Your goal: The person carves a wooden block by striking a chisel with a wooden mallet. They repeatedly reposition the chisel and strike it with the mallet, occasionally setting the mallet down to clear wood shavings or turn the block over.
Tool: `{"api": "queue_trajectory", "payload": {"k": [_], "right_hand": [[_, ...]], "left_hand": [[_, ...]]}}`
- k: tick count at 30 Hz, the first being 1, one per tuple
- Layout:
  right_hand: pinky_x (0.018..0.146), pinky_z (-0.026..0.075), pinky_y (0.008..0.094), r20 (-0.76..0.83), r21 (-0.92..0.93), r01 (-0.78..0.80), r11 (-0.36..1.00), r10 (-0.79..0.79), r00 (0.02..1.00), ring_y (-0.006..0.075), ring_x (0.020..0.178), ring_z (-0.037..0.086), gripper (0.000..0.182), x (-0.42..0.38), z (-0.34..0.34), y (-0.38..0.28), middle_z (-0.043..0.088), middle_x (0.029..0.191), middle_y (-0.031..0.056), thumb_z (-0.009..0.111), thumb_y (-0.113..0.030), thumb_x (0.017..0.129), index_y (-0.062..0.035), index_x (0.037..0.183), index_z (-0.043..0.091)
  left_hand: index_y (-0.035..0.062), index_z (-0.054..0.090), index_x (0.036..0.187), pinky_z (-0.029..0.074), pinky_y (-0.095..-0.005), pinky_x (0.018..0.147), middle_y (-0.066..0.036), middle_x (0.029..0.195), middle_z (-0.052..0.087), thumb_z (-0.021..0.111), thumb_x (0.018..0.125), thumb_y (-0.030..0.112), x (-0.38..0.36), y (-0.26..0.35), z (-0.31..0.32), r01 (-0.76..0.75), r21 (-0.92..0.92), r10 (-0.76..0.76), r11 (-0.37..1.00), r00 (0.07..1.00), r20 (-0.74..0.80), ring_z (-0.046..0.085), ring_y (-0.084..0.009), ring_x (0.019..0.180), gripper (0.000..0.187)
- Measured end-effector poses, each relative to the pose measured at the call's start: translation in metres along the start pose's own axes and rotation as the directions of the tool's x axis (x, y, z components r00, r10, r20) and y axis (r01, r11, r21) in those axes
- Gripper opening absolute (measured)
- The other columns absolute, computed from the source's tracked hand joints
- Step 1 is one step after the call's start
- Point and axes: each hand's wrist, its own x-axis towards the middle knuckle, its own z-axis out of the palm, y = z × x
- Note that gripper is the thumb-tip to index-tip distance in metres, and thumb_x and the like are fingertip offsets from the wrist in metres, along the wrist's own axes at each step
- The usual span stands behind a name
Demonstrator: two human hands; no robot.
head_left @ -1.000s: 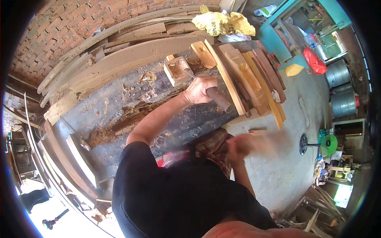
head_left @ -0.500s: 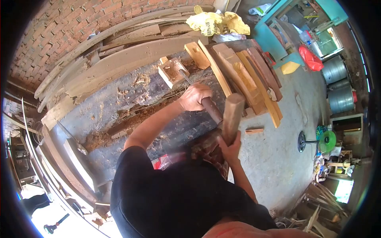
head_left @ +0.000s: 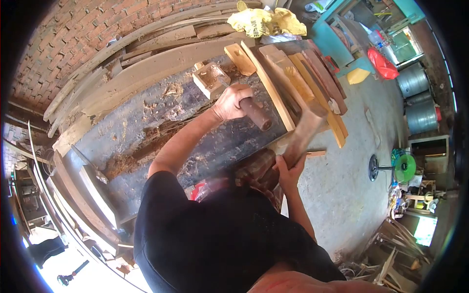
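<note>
I judge this as chiselling: my left grip (head_left: 233,103) wraps the chisel (head_left: 256,115), tip at the hollowed block (head_left: 204,87) on the desk (head_left: 210,146); my right grip (head_left: 289,172) clasps the mallet (head_left: 304,132), apart. Striking would call for a steady blade.

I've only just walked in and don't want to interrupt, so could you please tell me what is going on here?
A person's left hand grips a chisel, its blade reaching into the hollow of a wooden block on the bench. The right hand holds a mallet, which is apart from the chisel's handle at this moment. Shavings lie around the bench top, and planks lie beside the block.
</note>
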Motion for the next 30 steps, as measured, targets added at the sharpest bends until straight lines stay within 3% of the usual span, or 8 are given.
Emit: {"api": "queue_trajectory", "payload": {"k": [11,14,17,19,21,26,28,30], "right_hand": [[0.057,0.05,0.0258,0.13,-0.101,0.054,0.993,-0.04,0.991,0.0144,0.065,0.059,0.055,-0.004,0.002,-0.017,0.058,0.088,0.0101,0.07,-0.011,0.086,0.0044,0.127,0.036],[0.061,0.051,0.0265,-0.008,0.133,0.205,0.97,-0.205,0.979,0.0154,0.067,0.06,0.045,0.0,0.013,-0.051,0.059,0.087,0.0087,0.071,-0.009,0.083,0.002,0.118,0.046],[0.062,0.051,0.0309,-0.008,0.231,0.731,0.642,-0.751,0.661,0.0186,0.063,0.06,0.036,0.023,0.02,-0.056,0.062,0.08,0.0107,0.065,-0.019,0.085,-0.0031,0.113,0.049],[0.061,0.051,0.0307,0.318,-0.356,0.708,0.61,-0.633,0.706,0.0188,0.063,0.061,0.044,0.022,0.013,0.028,0.062,0.082,0.0113,0.07,-0.023,0.084,-0.0007,0.116,0.048],[0.066,0.051,0.0333,0.192,-0.516,0.377,0.769,-0.325,0.926,0.0179,0.066,0.061,0.051,0.017,0.051,0.033,0.063,0.087,0.0111,0.072,-0.021,0.084,0.0031,0.12,0.046],[0.069,0.052,0.0347,0.07,-0.289,0.168,0.943,-0.154,0.986,0.0185,0.07,0.063,0.054,0.016,0.012,0.007,0.065,0.075,0.0101,0.074,-0.023,0.082,0.0049,0.121,0.048],[0.065,0.052,0.0341,0.656,-0.172,0.527,0.832,-0.302,0.692,0.0189,0.07,0.064,0.051,0.038,-0.016,-0.026,0.065,0.074,0.0098,0.075,-0.027,0.081,0.0013,0.117,0.052],[0.07,0.052,0.0382,0.325,0.069,0.489,0.869,-0.483,0.813,0.025,0.073,0.065,0.05,0.018,0.032,-0.022,0.067,0.081,0.0108,0.076,-0.031,0.08,-0.0002,0.114,0.055]], "left_hand": [[0.0071,0.055,0.079,0.047,-0.0418,0.063,-0.01,0.073,0.06,0.082,0.07,0.019,-0.001,0.007,-0.021,0.176,0.063,-0.173,0.982,0.984,-0.045,0.062,-0.0334,0.07,0.031],[0.0069,0.056,0.08,0.048,-0.0427,0.064,-0.01,0.074,0.061,0.081,0.066,0.016,-0.007,-0.002,-0.021,0.194,0.053,-0.192,0.98,0.981,-0.032,0.063,-0.0343,0.071,0.03],[0.0072,0.057,0.079,0.049,-0.0437,0.065,-0.01,0.074,0.062,0.08,0.062,0.014,-0.007,-0.006,-0.022,0.194,0.056,-0.193,0.979,0.981,-0.021,0.063,-0.0348,0.072,0.03],[0.0074,0.057,0.079,0.049,-0.0442,0.066,-0.01,0.075,0.062,0.079,0.06,0.014,-0.008,-0.009,-0.022,0.199,0.056,-0.198,0.978,0.98,-0.018,0.064,-0.0348,0.073,0.03],[0.009,0.059,0.078,0.05,-0.0442,0.067,-0.009,0.075,0.063,0.077,0.059,0.013,-0.012,-0.014,-0.021,0.152,0.155,-0.167,0.976,0.982,0.089,0.064,-0.0341,0.075,0.027],[0.0119,0.059,0.077,0.049,-0.0436,0.066,-0.007,0.073,0.062,0.075,0.054,0.012,-0.023,-0.018,-0.02,0.13,0.21,-0.158,0.969,0.98,0.121,0.063,-0.0334,0.071,0.028],[0.0117,0.059,0.077,0.049,-0.043,0.066,-0.007,0.073,0.062,0.075,0.055,0.013,-0.02,-0.015,-0.023,0.159,0.191,-0.182,0.969,0.978,0.106,0.063,-0.0328,0.071,0.027],[0.0116,0.059,0.077,0.049,-0.0428,0.067,-0.007,0.073,0.062,0.075,0.057,0.013,-0.016,-0.017,-0.024,0.176,0.198,-0.197,0.964,0.976,0.09,0.063,-0.0326,0.072,0.025]]}}
